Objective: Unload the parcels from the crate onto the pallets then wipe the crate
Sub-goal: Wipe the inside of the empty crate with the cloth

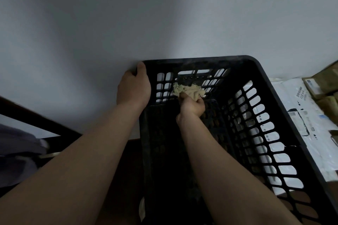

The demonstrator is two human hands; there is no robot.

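Wiping step under way: the parcels are out and the crate is being cleaned.

At about 10 o'clock of the crate, the left hand [133, 89] clasps the far-left corner of the black crate [270, 86], steadying it. Just right of it, toward 12 o'clock inside, the right hand [192, 105] is clenched around a pale rag [186, 88] pressed against the far slotted wall. At 3 o'clock, beyond the right wall, white parcels [296, 100] lie outside. The next move likely calls for sweeping the rag along the remaining walls and floor.
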